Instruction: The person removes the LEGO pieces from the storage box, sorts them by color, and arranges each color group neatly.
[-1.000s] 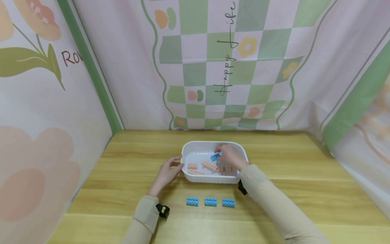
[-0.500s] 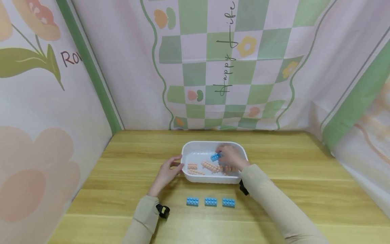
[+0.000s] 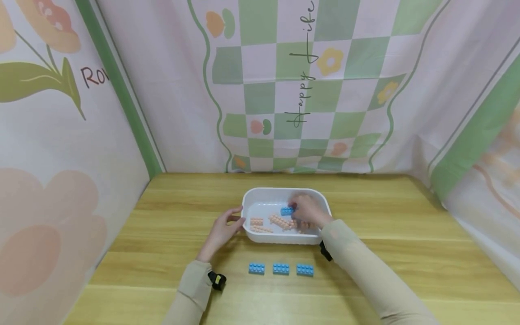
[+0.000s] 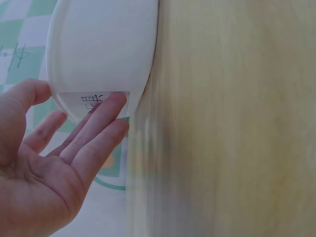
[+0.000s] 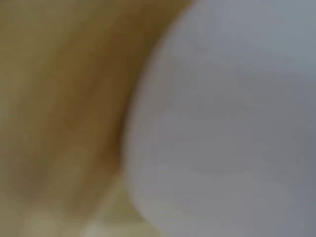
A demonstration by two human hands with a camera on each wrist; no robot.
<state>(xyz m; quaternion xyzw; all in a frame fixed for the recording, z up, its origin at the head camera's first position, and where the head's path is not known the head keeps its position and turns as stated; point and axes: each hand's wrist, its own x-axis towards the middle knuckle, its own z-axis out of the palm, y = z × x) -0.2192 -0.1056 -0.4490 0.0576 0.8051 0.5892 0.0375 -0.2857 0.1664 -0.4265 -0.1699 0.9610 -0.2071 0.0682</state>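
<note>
A white plastic tub [image 3: 253, 194] holds a blue toy building brick [image 3: 286, 211] and several pale pink bricks [image 3: 280, 221]. My right hand [image 3: 308, 211] reaches down inside its right half, fingers blurred and right at the blue brick. I cannot tell whether they grip it. My left hand [image 3: 222, 229] rests against the tub's left end. In the left wrist view, straight fingers [image 4: 101, 123] touch the labelled end wall and the thumb meets the rim. The right wrist view has only the blurred tub wall [image 5: 222, 123] and tabletop.
Three blue bricks lie in a spaced row in front of the tub: a left one [image 3: 256, 268], a middle one [image 3: 281, 269] and a right one [image 3: 304, 270]. The wooden table [image 3: 170, 216] ends at a patterned curtain [image 3: 292, 135] behind.
The blue brick in the tub has turned slightly and now lies straighter, at nearly the same spot. My right fingers have shifted a little around it. The left hand stays still.
</note>
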